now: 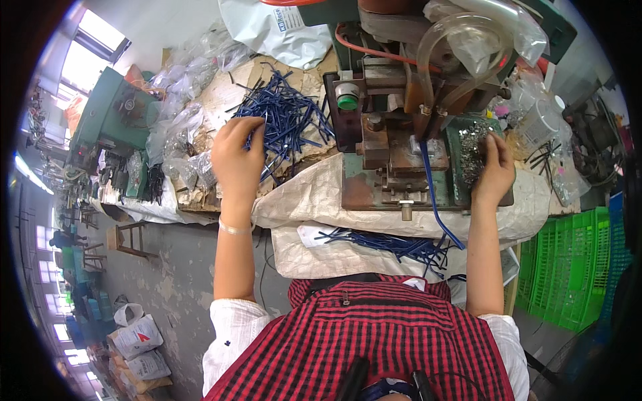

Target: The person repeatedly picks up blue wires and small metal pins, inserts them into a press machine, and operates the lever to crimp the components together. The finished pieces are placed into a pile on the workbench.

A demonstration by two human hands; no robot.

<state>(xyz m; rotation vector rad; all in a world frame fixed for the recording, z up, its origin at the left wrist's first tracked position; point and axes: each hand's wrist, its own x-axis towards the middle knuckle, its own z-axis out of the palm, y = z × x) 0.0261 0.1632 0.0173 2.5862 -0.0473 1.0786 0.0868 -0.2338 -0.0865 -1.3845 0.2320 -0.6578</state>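
Note:
My left hand (238, 159) hangs over the near-left edge of a heap of dark blue cut wires (284, 113), its fingers curled together. Whether a wire is between the fingertips cannot be made out. At the right, my right hand (495, 175) has its fingertips pressed together at a pile of small shiny metal pieces (473, 150) on the machine's green base. Anything in that pinch is too small to name. Between my hands stands a press-like machine (394, 150). One blue wire (431, 190) has its upper end at the tooling and droops toward me.
More blue wires (394, 244) lie on a pale woven sheet (301, 200) across my lap. Clear plastic bags (184, 144) and another green machine (114, 117) stand left. Green crates (565, 267) are at lower right, a wooden stool (130, 237) on the floor left.

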